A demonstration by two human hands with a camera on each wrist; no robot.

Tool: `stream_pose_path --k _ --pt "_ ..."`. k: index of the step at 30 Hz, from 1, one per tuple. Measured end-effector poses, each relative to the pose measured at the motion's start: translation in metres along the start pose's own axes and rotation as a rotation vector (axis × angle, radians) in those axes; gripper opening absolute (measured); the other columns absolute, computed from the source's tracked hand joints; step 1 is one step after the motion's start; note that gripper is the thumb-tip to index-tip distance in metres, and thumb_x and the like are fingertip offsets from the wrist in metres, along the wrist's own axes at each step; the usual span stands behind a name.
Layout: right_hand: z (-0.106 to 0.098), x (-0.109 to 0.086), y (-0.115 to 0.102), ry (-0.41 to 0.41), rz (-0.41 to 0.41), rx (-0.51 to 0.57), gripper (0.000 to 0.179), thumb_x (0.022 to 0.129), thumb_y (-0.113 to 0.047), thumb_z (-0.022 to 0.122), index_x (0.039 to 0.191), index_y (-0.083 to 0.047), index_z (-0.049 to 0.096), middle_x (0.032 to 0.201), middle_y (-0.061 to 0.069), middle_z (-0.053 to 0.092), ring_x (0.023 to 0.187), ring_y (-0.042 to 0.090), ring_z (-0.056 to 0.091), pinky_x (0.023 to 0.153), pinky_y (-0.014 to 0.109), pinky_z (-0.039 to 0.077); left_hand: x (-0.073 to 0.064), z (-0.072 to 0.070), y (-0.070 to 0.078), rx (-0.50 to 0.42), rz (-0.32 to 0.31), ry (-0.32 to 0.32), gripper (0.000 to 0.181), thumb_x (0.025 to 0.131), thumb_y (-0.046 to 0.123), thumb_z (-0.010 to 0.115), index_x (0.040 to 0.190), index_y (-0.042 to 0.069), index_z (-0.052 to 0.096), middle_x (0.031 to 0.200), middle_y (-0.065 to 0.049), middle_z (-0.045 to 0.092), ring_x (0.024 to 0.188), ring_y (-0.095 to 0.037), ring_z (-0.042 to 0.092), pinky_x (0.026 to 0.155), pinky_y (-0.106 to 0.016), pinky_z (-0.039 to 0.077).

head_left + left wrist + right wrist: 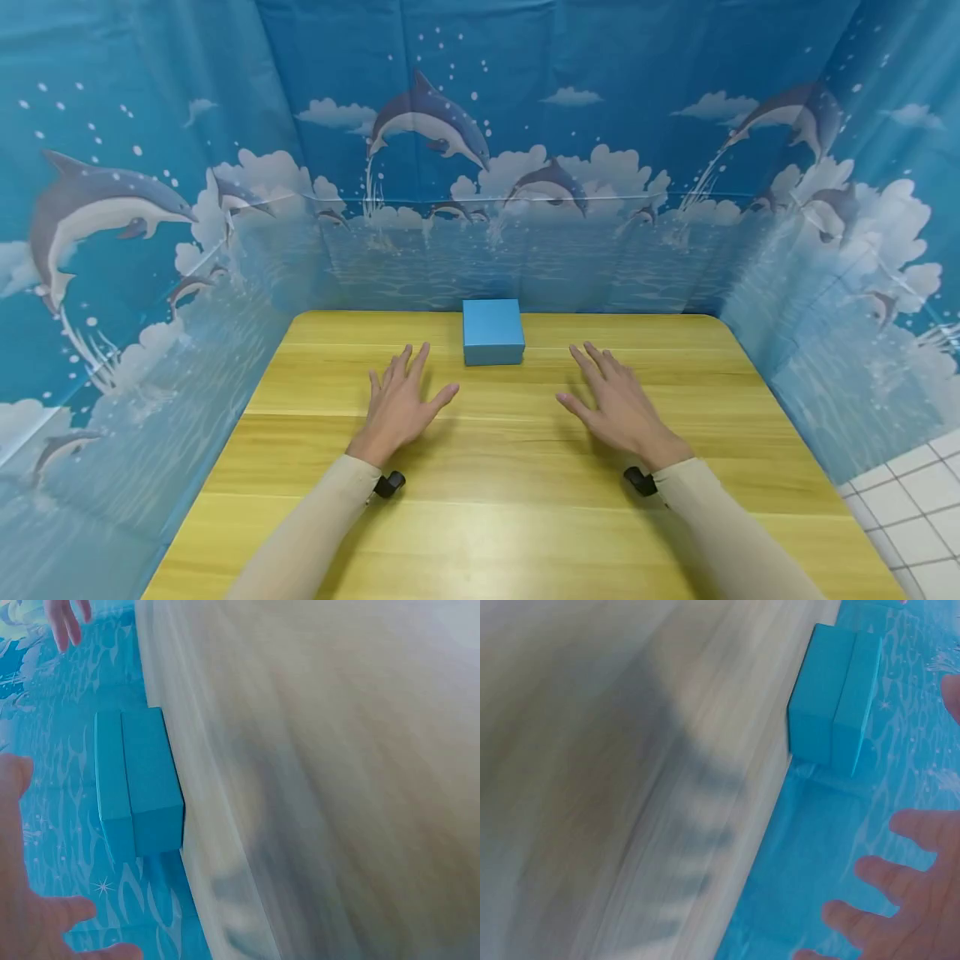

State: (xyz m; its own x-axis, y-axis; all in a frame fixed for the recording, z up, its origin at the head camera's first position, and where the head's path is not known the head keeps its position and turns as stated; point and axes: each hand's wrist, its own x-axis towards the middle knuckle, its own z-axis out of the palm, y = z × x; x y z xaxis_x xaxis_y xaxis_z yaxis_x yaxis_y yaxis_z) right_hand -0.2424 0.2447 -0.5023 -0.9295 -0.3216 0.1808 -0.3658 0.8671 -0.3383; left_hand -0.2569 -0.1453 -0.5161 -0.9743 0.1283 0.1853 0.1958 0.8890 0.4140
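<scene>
A blue lidded box (pixel 492 332) sits near the far edge of the wooden table (pixel 480 458), its lid down. My left hand (pixel 399 411) hovers over the table in front of the box and to its left, fingers spread and palm down. On the other side, my right hand (pixel 621 408) is likewise spread above the table, to the right of the box. Neither hand touches the box or holds anything. Both wrist views show the box closed, with a seam between lid and base, and the fingers apart from it.
A blue curtain (pixel 480 258) printed with dolphins and clouds rises behind the table and along both sides. White floor tiles (pixel 915 508) show at the lower right. Each wrist carries a small black camera, one at the left cuff (pixel 363 475).
</scene>
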Motion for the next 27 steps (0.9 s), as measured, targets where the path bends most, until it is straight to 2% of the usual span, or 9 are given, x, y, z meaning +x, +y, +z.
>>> stream_pose_path --k 5,10,17,21,27 --pt "0.005 0.019 -0.008 -0.029 -0.013 0.078 0.087 0.105 -0.075 0.042 0.173 -0.034 0.008 0.18 0.01 0.016 0.164 0.044 0.023 0.127 0.072 0.025 0.014 0.006 0.007 -0.091 -0.022 -0.025 0.092 0.098 0.084 0.043 0.172 0.039 0.014 0.178 -0.012 0.024 0.159 -0.046 0.034 0.125 -0.081 0.012" --pt "0.01 0.039 -0.015 -0.034 -0.014 0.155 0.085 0.106 -0.073 0.041 0.174 -0.031 0.012 0.18 0.007 0.018 0.165 0.039 0.023 0.127 0.07 0.027 0.029 0.013 0.015 -0.208 -0.029 -0.042 0.088 0.101 0.079 0.047 0.172 0.039 0.015 0.177 -0.01 0.028 0.159 -0.044 0.035 0.127 -0.077 0.016" --pt "0.02 0.064 -0.023 -0.064 0.004 0.283 0.079 0.108 -0.067 0.044 0.173 -0.035 0.011 0.18 0.009 0.019 0.166 0.037 0.021 0.127 0.07 0.027 0.052 0.024 0.025 -0.385 -0.061 -0.067 0.085 0.1 0.079 0.049 0.17 0.046 0.014 0.176 -0.006 0.028 0.159 -0.037 0.037 0.124 -0.067 0.036" --pt "0.026 0.078 -0.028 -0.082 0.029 0.366 0.08 0.108 -0.067 0.045 0.173 -0.032 0.014 0.18 0.009 0.019 0.165 0.038 0.023 0.127 0.071 0.027 0.066 0.032 0.032 -0.428 -0.06 -0.076 0.082 0.102 0.075 0.05 0.17 0.045 0.016 0.176 -0.007 0.027 0.159 -0.036 0.037 0.123 -0.066 0.038" --pt "0.036 0.103 -0.032 -0.074 0.032 0.488 0.078 0.111 -0.06 0.046 0.173 -0.02 0.019 0.178 0.012 0.024 0.162 0.041 0.028 0.126 0.069 0.032 0.087 0.038 0.04 -0.44 -0.046 -0.093 0.081 0.105 0.07 0.049 0.172 0.035 0.02 0.176 -0.01 0.027 0.159 -0.039 0.036 0.123 -0.066 0.038"
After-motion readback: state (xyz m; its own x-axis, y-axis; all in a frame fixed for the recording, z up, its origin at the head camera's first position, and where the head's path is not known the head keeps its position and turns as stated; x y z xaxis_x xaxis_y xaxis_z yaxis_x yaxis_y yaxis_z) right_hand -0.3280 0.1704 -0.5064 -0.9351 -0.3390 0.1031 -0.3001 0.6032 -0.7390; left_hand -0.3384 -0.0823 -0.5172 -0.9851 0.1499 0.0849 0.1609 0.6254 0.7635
